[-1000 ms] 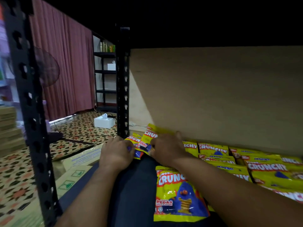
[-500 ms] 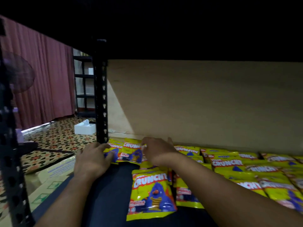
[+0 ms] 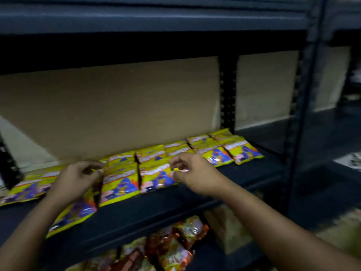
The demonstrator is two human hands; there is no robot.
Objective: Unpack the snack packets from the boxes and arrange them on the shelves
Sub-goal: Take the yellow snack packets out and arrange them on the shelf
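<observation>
**Yellow packets in rows on the dark shelf, both hands above them**

Yellow snack packets (image 3: 121,184) lying flat in overlapping rows along the dark shelf (image 3: 224,184), from the far left edge across to the black upright post (image 3: 227,98); backs of the rear row close against the brown cardboard backing (image 3: 117,106); rightmost packets (image 3: 244,150) ending just short of the post; one packet (image 3: 78,212) at the front left lying askew, nearer the shelf's front edge than the rest.

Left hand (image 3: 75,180) over the left-centre packets, fingers loosely curled, fingertips close to the top edge of a packet; blurred, so cannot tell whether pinching that edge or only near it. Right hand (image 3: 192,173) over the middle packets, fingers bent, thumb and forefinger drawn close together above a glossy packet top; grip or mere touch not clear through the blur. Both forearms reaching in from below, well apart.

Below the shelf, a heap of orange and red snack packets (image 3: 175,245) on the lower level, beside a brown cardboard box (image 3: 226,229). Above, the underside of another dark shelf (image 3: 156,20). To the right of the post, a further bay with a second pale backing panel (image 3: 265,87) and a bare dark shelf surface.
</observation>
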